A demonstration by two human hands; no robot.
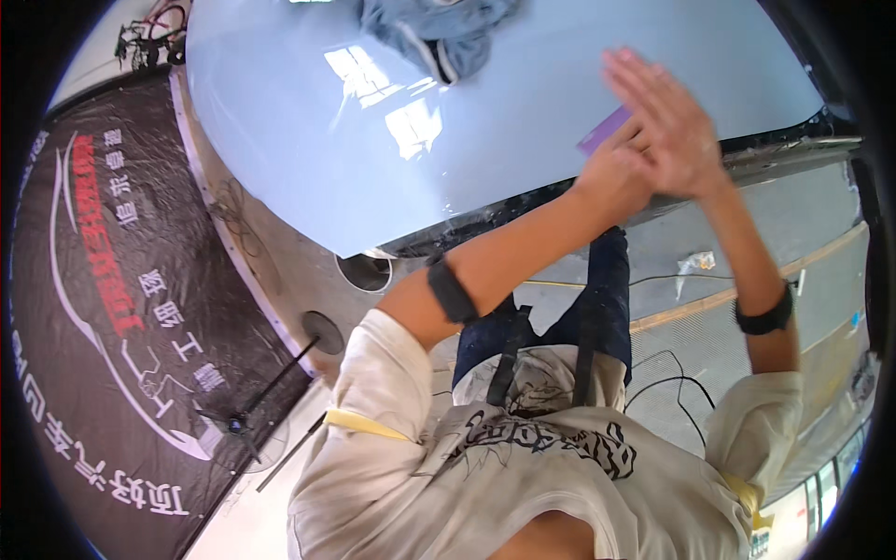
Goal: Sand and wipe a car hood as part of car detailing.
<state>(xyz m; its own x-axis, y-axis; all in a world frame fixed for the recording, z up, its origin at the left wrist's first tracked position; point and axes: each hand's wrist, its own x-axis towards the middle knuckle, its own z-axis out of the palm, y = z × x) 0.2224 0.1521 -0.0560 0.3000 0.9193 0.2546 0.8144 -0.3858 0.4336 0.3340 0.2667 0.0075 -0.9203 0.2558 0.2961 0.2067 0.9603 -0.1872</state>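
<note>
My left hand (614,177) is closed around a flat purple piece (605,132), whose straight-edged end sticks out past the fingers; the rest of it is hidden. My right hand (677,131) lies against the left one, its fingers stretched out and slightly blurred. Both hands are over the near edge of a glossy pale blue car panel (523,121). Farther off on that panel rests a crumpled grey-blue cloth (457,42) with a dark and white strip.
A dark printed curtain (140,308) hangs at the left. Beside it a thin-legged stand with a round base (322,332) is on the floor. Black cables (686,381) run across the floor at the right, and a small white-and-orange scrap (695,263) lies there.
</note>
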